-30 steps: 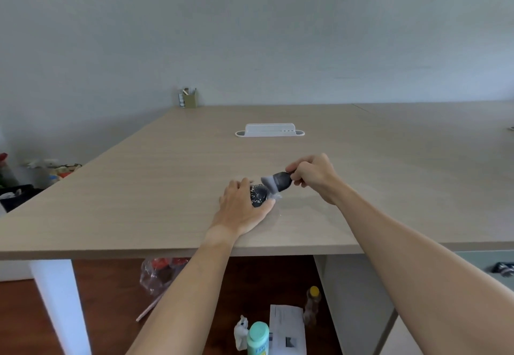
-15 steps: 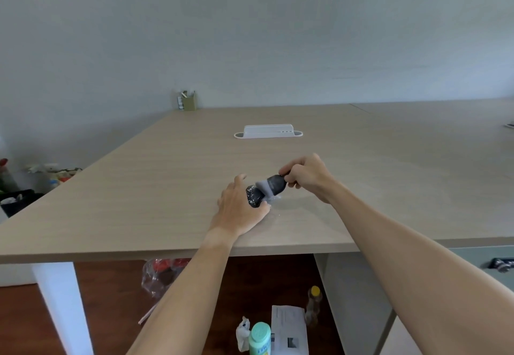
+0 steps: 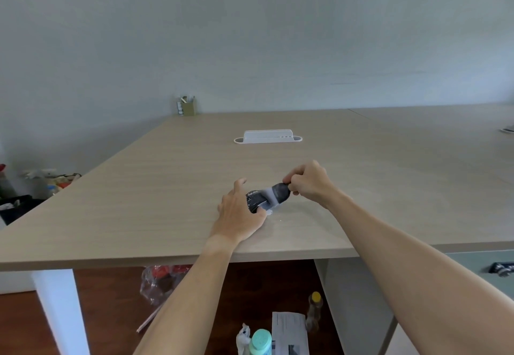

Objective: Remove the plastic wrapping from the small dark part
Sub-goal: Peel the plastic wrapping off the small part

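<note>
where the wooden table (image 3: 167, 201) nears its front edge, the small dark part (image 3: 265, 197) sits just above it: left hand (image 3: 240, 214) clamped on its near end, right hand (image 3: 308, 182) pinched on its far end, plastic wrapping (image 3: 271, 200) bunched at the middle.

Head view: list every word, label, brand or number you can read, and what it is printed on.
None can be read.
Printed sheet on the floor: lines of text and a dark picture, too small and blurred.
Teal-capped bottle beside it: no label legible.
White strip on the table: small dots only, no lettering.
Wrapped dark part: no markings visible.
</note>
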`<state>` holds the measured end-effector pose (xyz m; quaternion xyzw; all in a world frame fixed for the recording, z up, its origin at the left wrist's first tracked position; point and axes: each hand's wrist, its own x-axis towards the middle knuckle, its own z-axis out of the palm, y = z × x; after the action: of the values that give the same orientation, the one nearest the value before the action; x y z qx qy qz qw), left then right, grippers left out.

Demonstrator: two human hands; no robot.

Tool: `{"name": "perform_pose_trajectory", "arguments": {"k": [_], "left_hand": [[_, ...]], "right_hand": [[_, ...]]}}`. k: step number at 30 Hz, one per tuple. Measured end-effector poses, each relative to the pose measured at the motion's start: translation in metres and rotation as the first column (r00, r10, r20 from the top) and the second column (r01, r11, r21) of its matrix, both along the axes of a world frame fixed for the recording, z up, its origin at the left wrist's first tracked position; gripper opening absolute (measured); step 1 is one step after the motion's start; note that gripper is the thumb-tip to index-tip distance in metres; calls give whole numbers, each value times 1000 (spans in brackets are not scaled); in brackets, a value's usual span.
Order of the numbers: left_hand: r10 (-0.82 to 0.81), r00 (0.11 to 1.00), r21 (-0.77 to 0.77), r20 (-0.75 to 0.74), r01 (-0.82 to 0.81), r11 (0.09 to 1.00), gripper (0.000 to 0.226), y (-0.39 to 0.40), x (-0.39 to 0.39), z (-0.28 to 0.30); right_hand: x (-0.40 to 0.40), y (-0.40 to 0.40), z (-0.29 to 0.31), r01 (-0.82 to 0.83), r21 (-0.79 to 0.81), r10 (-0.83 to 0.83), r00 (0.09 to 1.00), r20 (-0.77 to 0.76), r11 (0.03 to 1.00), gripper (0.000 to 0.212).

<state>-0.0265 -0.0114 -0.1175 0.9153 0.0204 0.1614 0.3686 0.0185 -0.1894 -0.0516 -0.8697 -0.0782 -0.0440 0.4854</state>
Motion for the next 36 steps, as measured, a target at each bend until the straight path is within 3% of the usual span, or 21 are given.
{"name": "perform_pose_trajectory", "arguments": {"k": [3, 6, 9, 14, 20, 22, 25, 28, 31, 33, 36], "left_hand": [[-6, 1000, 9, 30, 6, 1000, 70, 0, -1, 1], [-6, 999, 15, 47, 5, 1000, 68, 1, -2, 2], [-15, 999, 11, 38, 15, 1000, 67, 0, -3, 3], [-23, 999, -2, 35, 23, 1000, 73, 0, -2, 0], [-50, 994, 22, 93, 48, 999, 77, -2, -3, 2], [-55, 994, 28, 92, 52, 998, 76, -2, -4, 2], [-50, 995, 25, 82, 48, 999, 77, -1, -3, 0], [-45, 996, 17, 76, 44, 999, 76, 0, 0, -2], [-51, 995, 33, 91, 48, 998, 71, 1, 2, -4], [-55, 994, 44, 94, 51, 998, 67, 1, 4, -6], [-63, 992, 58, 109, 57, 997, 63, 3, 5, -9]], "right_hand": [[1, -4, 1, 82, 26, -83, 995, 61, 996, 23], [-2, 0, 6, 38, 140, -41, 999, 22, 989, 24], [-4, 6, 5, -20, 75, 20, 1000, -1, 997, 25], [0, 4, 3, 52, -2, -52, 998, 45, 999, 22], [-2, -1, 6, 43, 150, -38, 999, -39, 988, 23], [-2, -3, 3, 52, 84, -48, 998, -46, 995, 21], [0, -4, 1, 137, -46, -134, 989, 59, 990, 20], [2, -3, 6, 181, 17, -182, 978, 105, 983, 23], [0, 4, 8, 81, 105, -84, 996, 26, 991, 23], [-1, 7, 4, 32, 50, -31, 999, -13, 998, 23], [0, 6, 4, 86, -35, -84, 995, 48, 996, 25]]}}
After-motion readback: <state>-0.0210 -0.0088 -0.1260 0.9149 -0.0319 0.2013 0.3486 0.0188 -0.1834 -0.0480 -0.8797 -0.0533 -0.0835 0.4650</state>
